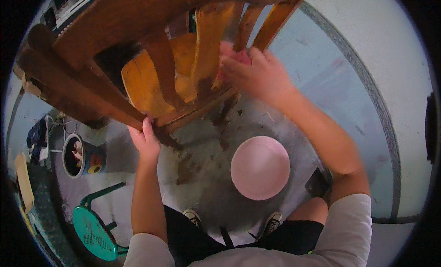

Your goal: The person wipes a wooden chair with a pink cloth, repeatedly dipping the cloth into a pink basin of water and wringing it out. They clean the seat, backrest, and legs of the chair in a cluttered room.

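A brown wooden chair fills the upper part of the view, its slatted backrest towards me. Through the slats shows a lighter, yellowish wooden surface. My left hand grips the chair frame at the lower corner of the backrest, thumb on the near side. Among the slats on the right, my right hand is blurred and closed around a red cloth. The cloth lies against the wood; the fingertips are partly hidden behind a slat. Below that hand, a round pink basin stands on the floor.
A green round-topped stool is at lower left. Beyond it stands a patterned bin with rubbish inside, near cables. Dark wet patches mark the grey floor. A pale wall with a grey border strip runs along the right.
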The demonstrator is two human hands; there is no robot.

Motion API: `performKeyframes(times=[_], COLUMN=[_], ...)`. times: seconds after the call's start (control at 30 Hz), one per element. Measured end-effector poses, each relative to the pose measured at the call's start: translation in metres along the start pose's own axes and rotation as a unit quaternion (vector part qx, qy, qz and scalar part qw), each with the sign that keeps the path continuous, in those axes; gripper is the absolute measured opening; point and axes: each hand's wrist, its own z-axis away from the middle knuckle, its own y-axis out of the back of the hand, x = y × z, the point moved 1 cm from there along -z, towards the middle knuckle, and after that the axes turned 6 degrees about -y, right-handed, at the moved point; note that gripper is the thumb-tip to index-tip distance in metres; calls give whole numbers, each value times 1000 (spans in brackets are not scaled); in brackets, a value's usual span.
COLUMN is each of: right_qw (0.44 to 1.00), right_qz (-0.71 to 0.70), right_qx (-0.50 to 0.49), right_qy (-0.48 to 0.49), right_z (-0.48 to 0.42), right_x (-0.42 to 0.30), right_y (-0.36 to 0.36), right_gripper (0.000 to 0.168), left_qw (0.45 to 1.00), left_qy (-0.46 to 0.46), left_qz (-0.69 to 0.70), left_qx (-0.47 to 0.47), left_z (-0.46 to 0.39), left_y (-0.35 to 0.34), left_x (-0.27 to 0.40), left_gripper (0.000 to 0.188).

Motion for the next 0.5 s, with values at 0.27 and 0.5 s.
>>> performKeyframes(times=[0.27, 0.5], right_qw=[981, 972], right_qz=[131, -105], right_qx=[136, -95], right_qy=[-42, -185], right_z=[-52, 52], right_x=[46, -61], right_y=[42, -49], right_gripper=[50, 46], left_qw=[1000, 999], left_qy=[-27, -39], left_qz=[-3, 17], left_qx=[-9, -25], left_z=[-1, -2], left_y=[4, -2], left_x=[2, 3], left_gripper=[10, 12])
